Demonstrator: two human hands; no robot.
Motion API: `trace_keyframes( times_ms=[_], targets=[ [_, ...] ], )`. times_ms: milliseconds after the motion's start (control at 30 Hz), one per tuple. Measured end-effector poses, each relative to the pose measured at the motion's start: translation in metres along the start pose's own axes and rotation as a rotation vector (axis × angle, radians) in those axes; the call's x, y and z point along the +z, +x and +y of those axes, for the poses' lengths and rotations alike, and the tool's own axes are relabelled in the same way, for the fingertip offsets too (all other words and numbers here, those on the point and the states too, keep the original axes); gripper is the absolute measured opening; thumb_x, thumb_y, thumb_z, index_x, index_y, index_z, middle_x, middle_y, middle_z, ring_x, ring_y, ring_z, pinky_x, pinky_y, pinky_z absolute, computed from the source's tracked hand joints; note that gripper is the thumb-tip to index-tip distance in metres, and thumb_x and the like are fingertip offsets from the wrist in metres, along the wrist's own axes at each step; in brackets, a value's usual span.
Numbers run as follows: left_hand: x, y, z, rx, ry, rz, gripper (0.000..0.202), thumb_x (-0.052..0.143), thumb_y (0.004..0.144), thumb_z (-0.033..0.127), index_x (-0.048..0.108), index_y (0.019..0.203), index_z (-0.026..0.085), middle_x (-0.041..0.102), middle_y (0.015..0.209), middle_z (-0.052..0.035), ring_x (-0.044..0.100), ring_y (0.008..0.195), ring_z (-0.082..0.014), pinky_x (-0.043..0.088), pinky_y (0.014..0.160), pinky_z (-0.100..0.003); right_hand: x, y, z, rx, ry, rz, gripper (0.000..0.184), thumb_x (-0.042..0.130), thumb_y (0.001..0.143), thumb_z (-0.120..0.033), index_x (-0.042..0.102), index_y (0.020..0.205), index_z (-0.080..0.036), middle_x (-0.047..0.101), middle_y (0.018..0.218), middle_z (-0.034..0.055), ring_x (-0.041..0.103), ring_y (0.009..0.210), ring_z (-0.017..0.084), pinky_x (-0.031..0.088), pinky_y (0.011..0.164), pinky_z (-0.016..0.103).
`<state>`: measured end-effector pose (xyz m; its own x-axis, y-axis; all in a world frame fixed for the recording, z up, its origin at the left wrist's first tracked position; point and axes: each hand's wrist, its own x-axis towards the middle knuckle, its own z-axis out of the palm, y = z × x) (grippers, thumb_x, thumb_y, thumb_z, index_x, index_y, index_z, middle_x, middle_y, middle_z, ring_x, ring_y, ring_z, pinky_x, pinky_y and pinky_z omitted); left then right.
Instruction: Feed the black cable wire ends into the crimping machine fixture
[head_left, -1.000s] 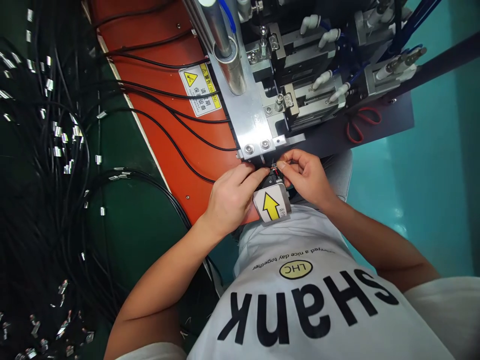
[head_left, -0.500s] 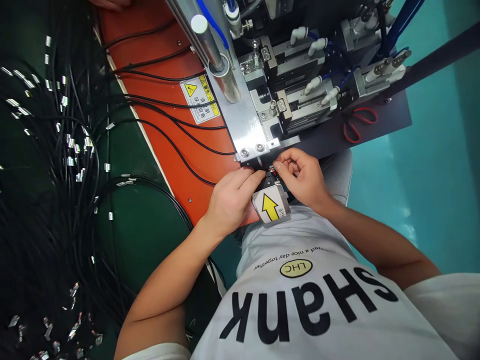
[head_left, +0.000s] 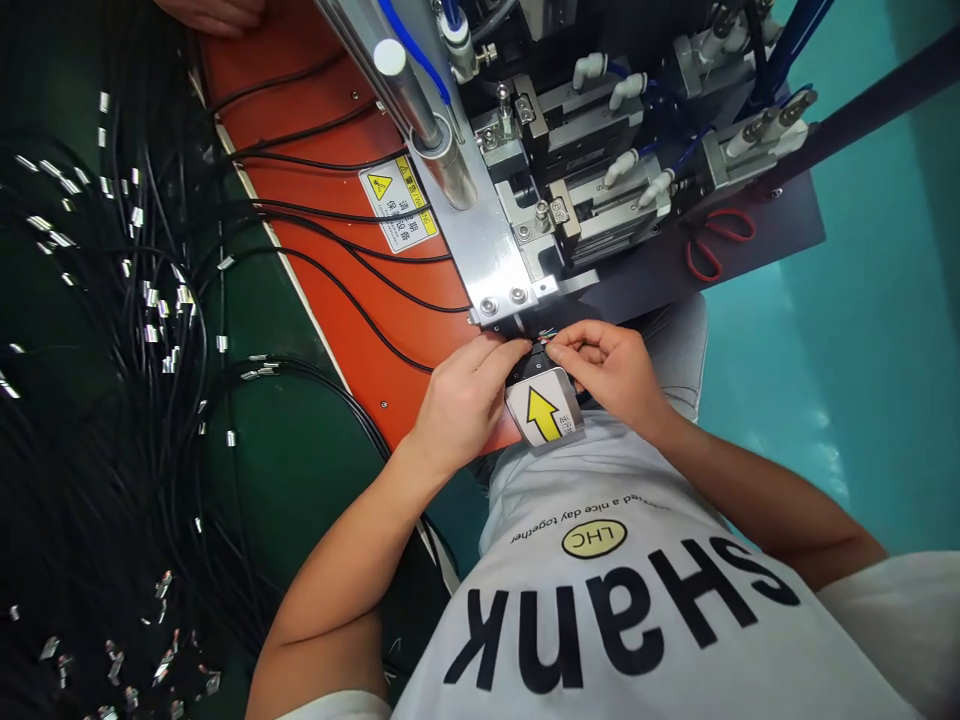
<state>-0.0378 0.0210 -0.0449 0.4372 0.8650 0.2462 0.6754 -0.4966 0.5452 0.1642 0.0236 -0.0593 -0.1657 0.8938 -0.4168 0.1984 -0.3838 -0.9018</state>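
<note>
At the front of the machine, my left hand (head_left: 463, 400) is closed, thumb and forefinger against the small black fixture block (head_left: 534, 362). A black cable (head_left: 382, 325) runs into this hand from the left; the stretch inside the fingers is hidden. My right hand (head_left: 615, 375) pinches at the block's right side, on thin coloured wires (head_left: 549, 334) that stick out by the fingertips. Just below both hands is a plate with a yellow arrow label (head_left: 543, 408).
The machine's metal plate (head_left: 491, 265) and air cylinders (head_left: 607, 220) rise ahead. Red-handled scissors (head_left: 705, 255) lie on the dark base. Several cables cross the orange board (head_left: 330, 290); bundles with shiny ends (head_left: 169, 310) lie left. Another person's hand (head_left: 217, 12) is at top left.
My right hand has shifted slightly down and its fingers have drawn closer together. The wires by its fingertips show more plainly. My left hand stays at the block.
</note>
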Motion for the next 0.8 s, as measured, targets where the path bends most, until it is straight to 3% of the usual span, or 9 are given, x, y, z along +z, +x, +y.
trace_keyframes(
  times_ms=[167,300,600,800],
  targets=[
    [0.001,-0.002,-0.001,0.009,0.012,-0.005,0.029,0.040,0.098,0.013,0.064,0.114,0.015,0.067,0.094,-0.0076,0.063,0.085,-0.0156,0.053,0.076,-0.026,-0.004,-0.001,-0.016,-0.392,-0.656,0.152,0.016,0.055,0.093,-0.024,0.069,0.087,-0.019,0.065,0.080,0.0015,0.054,0.064,0.013,0.041,0.067,0.029],
    [0.002,-0.002,-0.001,0.010,0.031,-0.003,0.029,0.040,0.099,0.014,0.065,0.115,0.015,0.066,0.093,-0.0076,0.062,0.084,-0.0154,0.053,0.077,-0.027,-0.010,0.003,-0.023,-0.525,-0.863,0.122,0.018,0.051,0.095,-0.022,0.066,0.086,-0.018,0.064,0.077,0.0013,0.050,0.061,0.013,0.037,0.066,0.029],
    [0.004,-0.004,-0.002,0.012,0.077,-0.006,0.031,0.041,0.098,0.012,0.064,0.118,0.016,0.067,0.093,-0.0076,0.063,0.087,-0.0164,0.052,0.072,-0.026,-0.019,0.009,-0.038,-0.465,-0.823,-0.016,0.017,0.049,0.095,-0.020,0.063,0.084,-0.018,0.062,0.080,0.0013,0.051,0.064,0.012,0.032,0.060,0.028],
    [0.004,-0.003,-0.001,0.017,0.075,0.007,0.031,0.041,0.098,0.011,0.064,0.118,0.016,0.067,0.096,-0.0081,0.064,0.089,-0.0163,0.052,0.074,-0.026,-0.025,0.025,-0.025,-0.342,-0.493,-0.096,0.008,0.060,0.088,-0.020,0.065,0.082,-0.017,0.058,0.072,-0.0001,0.049,0.061,0.011,0.034,0.057,0.026]
  ],
)
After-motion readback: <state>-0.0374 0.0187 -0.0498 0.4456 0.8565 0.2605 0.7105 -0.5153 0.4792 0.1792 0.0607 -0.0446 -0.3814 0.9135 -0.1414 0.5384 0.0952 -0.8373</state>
